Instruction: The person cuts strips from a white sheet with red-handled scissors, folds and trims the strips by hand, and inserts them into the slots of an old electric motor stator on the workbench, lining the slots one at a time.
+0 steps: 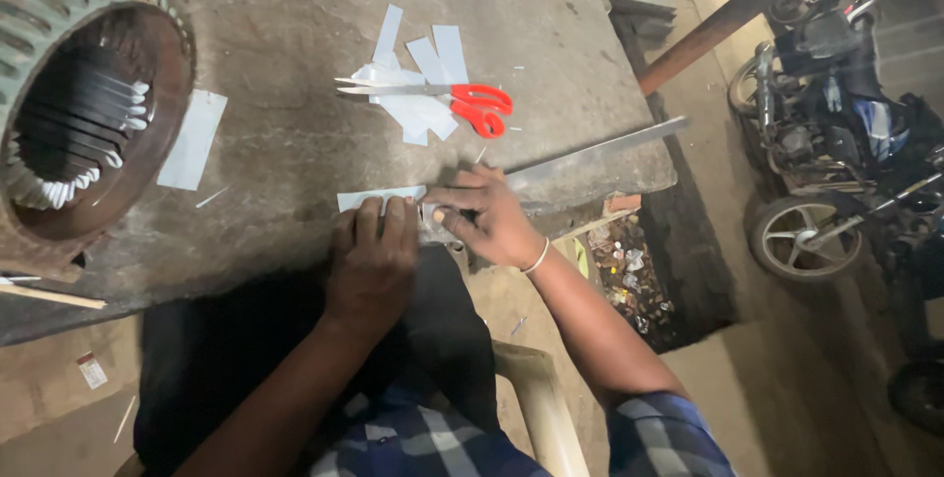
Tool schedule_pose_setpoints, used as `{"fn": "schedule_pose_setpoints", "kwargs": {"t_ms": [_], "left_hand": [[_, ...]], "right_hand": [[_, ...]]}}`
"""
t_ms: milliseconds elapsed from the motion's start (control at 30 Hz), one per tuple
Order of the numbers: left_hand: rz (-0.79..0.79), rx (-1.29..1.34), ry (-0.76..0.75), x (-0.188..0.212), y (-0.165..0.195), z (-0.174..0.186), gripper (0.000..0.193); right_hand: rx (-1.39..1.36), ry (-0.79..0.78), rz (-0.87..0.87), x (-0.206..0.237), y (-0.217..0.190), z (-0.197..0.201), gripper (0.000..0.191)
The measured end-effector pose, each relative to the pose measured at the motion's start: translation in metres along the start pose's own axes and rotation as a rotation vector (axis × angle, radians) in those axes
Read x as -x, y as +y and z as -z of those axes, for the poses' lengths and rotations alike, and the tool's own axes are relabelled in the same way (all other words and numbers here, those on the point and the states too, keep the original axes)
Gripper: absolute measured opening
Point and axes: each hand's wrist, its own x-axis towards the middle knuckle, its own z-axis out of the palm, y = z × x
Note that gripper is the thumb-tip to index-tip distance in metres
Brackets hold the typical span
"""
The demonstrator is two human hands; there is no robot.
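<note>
two hands meet at the worn grey table's near edge, centre frame: the left hand presses flat, fingers down, on a pale paper strip, covering its right end; the right hand curls closed beside it, what it grips hard to make out, a long metal ruler running off behind it. red-handled scissors lie above on paper offcuts. upper left, a rusty motor stator is cut off.
</note>
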Motion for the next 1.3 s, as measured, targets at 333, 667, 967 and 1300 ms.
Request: {"fn": "schedule_pose_setpoints", "kwargs": {"t_ms": [333, 667, 967, 1300], "left_hand": [[-0.147, 0.315, -0.144, 0.009, -0.032, 0.012, 0.03], [-0.066, 0.361, -0.053, -0.001, -0.022, 0.025, 0.043], [-0.109, 0.193, -0.089, -0.001, -0.025, 0.018, 0.051], [-0.122, 0.245, -0.01, 0.003, -0.032, -0.001, 0.045]], "right_hand": [[0.054, 0.44, 0.055, 0.006, 0.007, -0.008, 0.025], [0.055, 0.422, 0.032, 0.0, 0.005, -0.01, 0.021], [-0.051, 0.172, 0.04, -0.005, -0.015, -0.009, 0.025], [0.015, 0.138, -0.056, -0.033, -0.007, -0.019, 0.023]]}}
